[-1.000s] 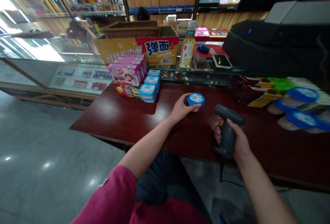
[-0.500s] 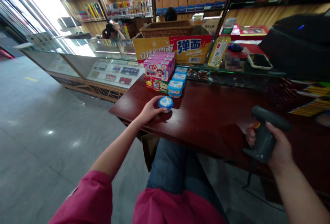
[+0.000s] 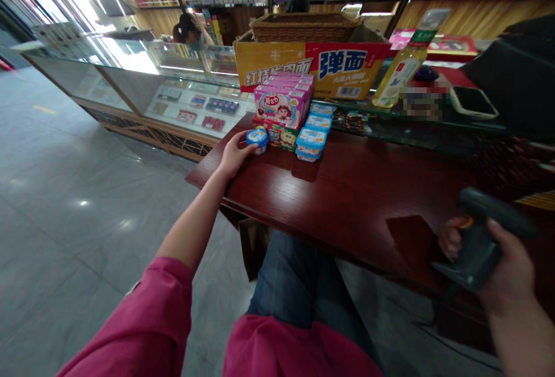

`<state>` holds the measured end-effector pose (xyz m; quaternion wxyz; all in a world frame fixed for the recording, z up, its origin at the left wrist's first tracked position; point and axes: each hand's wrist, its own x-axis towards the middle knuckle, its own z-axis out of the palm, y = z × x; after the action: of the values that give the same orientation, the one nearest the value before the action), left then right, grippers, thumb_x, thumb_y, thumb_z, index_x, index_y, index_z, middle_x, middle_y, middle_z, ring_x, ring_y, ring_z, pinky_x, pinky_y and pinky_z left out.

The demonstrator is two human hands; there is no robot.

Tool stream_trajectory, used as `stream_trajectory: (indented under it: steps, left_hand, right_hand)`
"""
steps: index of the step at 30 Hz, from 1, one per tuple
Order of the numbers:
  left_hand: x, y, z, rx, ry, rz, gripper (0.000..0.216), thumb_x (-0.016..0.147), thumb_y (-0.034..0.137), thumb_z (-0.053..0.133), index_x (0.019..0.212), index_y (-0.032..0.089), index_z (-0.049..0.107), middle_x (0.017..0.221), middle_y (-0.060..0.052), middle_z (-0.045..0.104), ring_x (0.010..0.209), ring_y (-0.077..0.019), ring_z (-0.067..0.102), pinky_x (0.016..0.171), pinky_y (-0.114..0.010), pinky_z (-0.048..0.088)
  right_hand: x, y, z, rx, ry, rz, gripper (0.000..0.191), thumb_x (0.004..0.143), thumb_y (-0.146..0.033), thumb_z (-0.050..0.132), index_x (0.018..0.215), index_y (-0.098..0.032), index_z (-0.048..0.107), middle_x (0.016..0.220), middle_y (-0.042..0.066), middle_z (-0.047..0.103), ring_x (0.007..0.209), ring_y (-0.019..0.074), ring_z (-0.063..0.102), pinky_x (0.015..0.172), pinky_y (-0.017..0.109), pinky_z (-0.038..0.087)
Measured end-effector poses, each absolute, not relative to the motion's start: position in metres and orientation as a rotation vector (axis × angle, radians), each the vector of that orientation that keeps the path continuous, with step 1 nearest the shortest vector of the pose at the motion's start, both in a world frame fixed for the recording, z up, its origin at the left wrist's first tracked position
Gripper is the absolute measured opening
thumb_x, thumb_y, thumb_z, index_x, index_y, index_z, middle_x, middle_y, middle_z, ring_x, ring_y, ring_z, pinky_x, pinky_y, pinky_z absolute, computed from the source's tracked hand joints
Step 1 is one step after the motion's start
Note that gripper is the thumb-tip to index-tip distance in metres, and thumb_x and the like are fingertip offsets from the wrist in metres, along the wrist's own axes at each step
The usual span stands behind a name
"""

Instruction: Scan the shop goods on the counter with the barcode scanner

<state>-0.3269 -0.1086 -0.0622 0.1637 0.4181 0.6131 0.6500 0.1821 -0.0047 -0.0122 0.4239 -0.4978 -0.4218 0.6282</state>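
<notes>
My left hand grips a small round tub with a blue-rimmed lid, at the near left corner of the stacked snack boxes. Behind the tub, pink snack boxes sit on top of red and green ones. To their right runs a row of blue-lidded rectangular tubs, the front ones stacked. Over the right end of the table, my right hand is wrapped around the handle of a dark barcode scanner, whose cable hangs down below.
A cardboard noodle carton with a wicker basket on it stands behind the snacks. Right of it are a drink bottle and a white-framed tray-like item. A glass display counter extends left; a person is behind it.
My left hand has carried the round tub leftward and back, up to the snack boxes. The scanner in my right hand appears lower and farther right; the view has shifted too.
</notes>
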Motion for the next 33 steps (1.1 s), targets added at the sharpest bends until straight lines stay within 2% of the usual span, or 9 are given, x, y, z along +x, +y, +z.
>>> stream_trajectory:
  steps: [4,8,14,16,20,23,27,33]
  left_hand:
    - [-0.329,-0.109,-0.064,1.229,1.763,1.868,0.061,0.072,0.036,0.084,0.126,0.016,0.065,0.13,-0.013,0.069,0.122,-0.0266,0.065,0.111,-0.046,0.048]
    - [-0.328,-0.108,-0.065,1.254,1.781,1.841,0.062,0.073,0.039,0.083,0.129,0.017,0.065,0.13,-0.012,0.069,0.122,-0.028,0.064,0.11,-0.049,0.048]
    - [-0.316,-0.12,-0.061,1.266,2.094,1.882,0.078,0.071,0.043,0.086,0.139,0.021,0.054,0.144,-0.016,0.051,0.125,-0.0288,0.059,0.101,-0.044,0.056]
    - [-0.302,-0.13,-0.057,1.315,2.272,1.889,0.077,0.073,0.045,0.084,0.139,0.021,0.053,0.143,-0.016,0.048,0.124,-0.0281,0.059,0.1,-0.043,0.057]
    - [-0.252,-0.144,-0.048,1.62,2.358,1.776,0.067,0.079,0.046,0.078,0.137,0.024,0.054,0.134,-0.011,0.052,0.117,-0.0265,0.06,0.102,-0.047,0.057]
    - [-0.2,-0.135,-0.046,1.87,2.193,1.624,0.058,0.082,0.047,0.074,0.134,0.03,0.056,0.127,-0.008,0.056,0.119,-0.0294,0.06,0.101,-0.051,0.058]
    - [-0.114,-0.093,-0.049,2.094,1.848,1.314,0.048,0.085,0.045,0.069,0.13,0.033,0.059,0.125,-0.007,0.062,0.125,-0.0326,0.057,0.109,-0.058,0.051]
    - [0.045,0.001,-0.06,2.025,1.265,1.193,0.036,0.088,0.033,0.066,0.124,0.031,0.062,0.124,-0.006,0.063,0.119,-0.0246,0.061,0.104,-0.047,0.055]
  right_hand:
    - [0.182,-0.005,-0.014,-1.267,-1.029,1.594,0.034,0.057,-0.057,0.071,0.061,-0.024,0.066,0.062,0.005,0.04,0.049,0.0132,0.04,0.042,0.033,0.03]
    - [0.184,-0.004,-0.014,-1.248,-1.038,1.591,0.035,0.057,-0.057,0.073,0.063,-0.023,0.066,0.061,0.005,0.041,0.049,0.0136,0.04,0.042,0.033,0.03]
    - [0.189,-0.002,-0.016,-1.153,-1.002,1.628,0.032,0.058,-0.05,0.076,0.065,-0.021,0.066,0.059,0.004,0.045,0.05,0.0141,0.041,0.042,0.031,0.032]
    - [0.196,-0.001,-0.02,-1.14,-0.943,1.632,0.031,0.06,-0.05,0.076,0.066,-0.021,0.066,0.059,0.004,0.046,0.05,0.0142,0.043,0.042,0.029,0.033]
    - [0.224,0.001,-0.027,-1.077,-0.869,1.671,0.031,0.066,-0.049,0.075,0.071,-0.02,0.065,0.059,0.001,0.051,0.048,0.013,0.046,0.041,0.025,0.037]
    - [0.252,0.004,-0.031,-0.988,-0.885,1.663,0.034,0.067,-0.051,0.076,0.073,-0.02,0.064,0.057,-0.001,0.052,0.045,0.0113,0.044,0.039,0.022,0.038]
    - [0.3,0.014,-0.037,-0.957,-0.868,1.566,0.036,0.071,-0.054,0.075,0.077,-0.021,0.062,0.058,-0.003,0.054,0.043,0.0099,0.046,0.038,0.021,0.041]
    - [0.372,0.027,-0.046,-0.896,-0.715,1.378,0.036,0.074,-0.053,0.074,0.078,-0.02,0.062,0.058,-0.004,0.053,0.045,0.009,0.046,0.039,0.019,0.041]
